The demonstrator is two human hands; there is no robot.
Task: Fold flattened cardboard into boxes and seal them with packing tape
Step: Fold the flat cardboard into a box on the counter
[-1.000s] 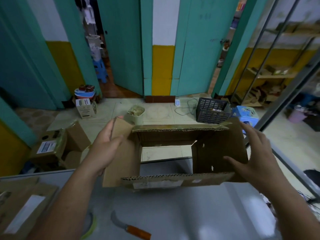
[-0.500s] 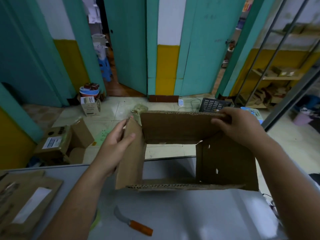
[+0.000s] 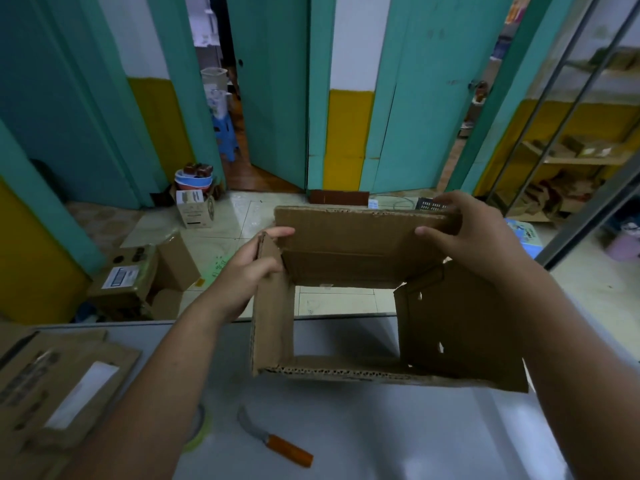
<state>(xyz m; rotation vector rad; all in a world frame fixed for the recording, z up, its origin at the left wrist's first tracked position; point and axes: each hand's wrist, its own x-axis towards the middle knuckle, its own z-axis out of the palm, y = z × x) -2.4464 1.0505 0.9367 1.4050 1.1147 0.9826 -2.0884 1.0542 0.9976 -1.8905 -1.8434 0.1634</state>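
A brown cardboard box (image 3: 457, 323) is held above the grey table (image 3: 381, 427), opened into a square tube through which I see the floor. My left hand (image 3: 252, 271) grips the top of the box's left wall, thumb inside and fingers outside. My right hand (image 3: 474, 237) holds the right end of the far flap, thumb on its inner face and fingers curled over the top edge. A roll of tape (image 3: 201, 427) lies on the table, mostly hidden under my left forearm.
A curved knife with an orange handle (image 3: 277, 445) lies on the table near me. Flattened cardboard with a white label (image 3: 62, 386) is stacked at the table's left. On the floor beyond stand several boxes (image 3: 138, 275), a black crate and shelves at right.
My right hand moved from the box's right wall up to the far flap and took hold of it. The box rose and squared up; my left hand closed on the left wall.
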